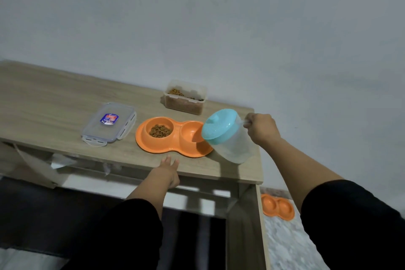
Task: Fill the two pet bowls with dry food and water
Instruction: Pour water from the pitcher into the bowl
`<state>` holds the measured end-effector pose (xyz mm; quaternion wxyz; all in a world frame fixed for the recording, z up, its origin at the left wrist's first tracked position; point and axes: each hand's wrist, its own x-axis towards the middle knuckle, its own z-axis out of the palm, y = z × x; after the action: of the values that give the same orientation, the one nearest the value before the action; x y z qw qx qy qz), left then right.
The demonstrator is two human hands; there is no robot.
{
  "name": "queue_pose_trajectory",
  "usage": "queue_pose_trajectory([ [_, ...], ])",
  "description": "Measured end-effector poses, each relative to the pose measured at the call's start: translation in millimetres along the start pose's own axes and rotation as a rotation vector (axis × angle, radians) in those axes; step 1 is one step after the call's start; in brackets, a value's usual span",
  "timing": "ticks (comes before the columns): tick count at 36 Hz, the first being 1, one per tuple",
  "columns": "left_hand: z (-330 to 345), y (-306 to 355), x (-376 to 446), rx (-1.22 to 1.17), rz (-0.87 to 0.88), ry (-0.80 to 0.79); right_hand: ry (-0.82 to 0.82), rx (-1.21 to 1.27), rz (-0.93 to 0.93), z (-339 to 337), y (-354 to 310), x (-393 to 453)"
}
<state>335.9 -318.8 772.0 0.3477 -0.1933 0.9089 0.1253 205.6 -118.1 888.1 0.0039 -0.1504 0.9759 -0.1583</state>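
The right hand (262, 130) grips the handle of a jug (226, 138), tipped toward nine o'clock so its spout hangs over the empty right bowl (191, 135). The left bowl (160, 130) holds kibble. The left hand (168, 170) rests flat, fingers straight, at the table edge (219, 173), six o'clock of the dish, likely for balance.
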Motion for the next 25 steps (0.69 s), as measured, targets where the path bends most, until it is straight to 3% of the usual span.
queue_pose_trajectory([
  [25,-3,-1,-2,0.033,0.008,-0.023,0.031,-0.129,-0.081,5,-8,15],
])
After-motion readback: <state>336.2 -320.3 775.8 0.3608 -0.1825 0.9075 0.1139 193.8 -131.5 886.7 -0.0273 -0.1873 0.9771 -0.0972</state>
